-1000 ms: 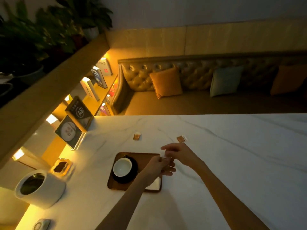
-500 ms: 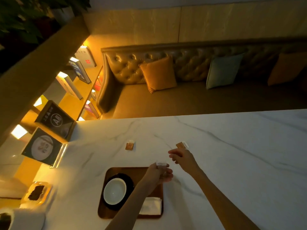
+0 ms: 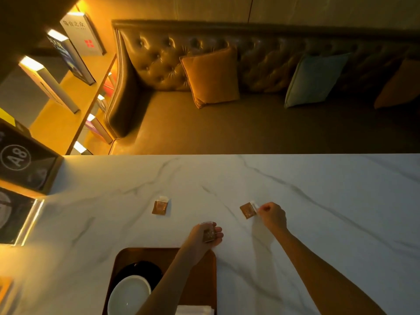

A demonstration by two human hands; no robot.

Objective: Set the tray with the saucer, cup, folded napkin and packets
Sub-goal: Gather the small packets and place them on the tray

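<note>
— Status, left to right?
— I see the tray [image 3: 141, 254] holding saucer [image 3: 145, 268], cup [image 3: 128, 296] and napkin [image 3: 195, 310]. A loose packet [image 3: 161, 206] lies on the surface [image 3: 341, 223] beyond it. My left hand [image 3: 202, 239] grips a second packet [image 3: 209, 234] just past the tray; my right hand [image 3: 271, 215] pinches a third packet [image 3: 248, 210] by its edge.
— Risk?
— That thin pinch may slip, I judge, or I overlook the loose one.

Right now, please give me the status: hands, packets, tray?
Left hand holds first packet near tray. Right hand pinches second packet on table. Third packet lies loose. Nothing in the way.
</note>
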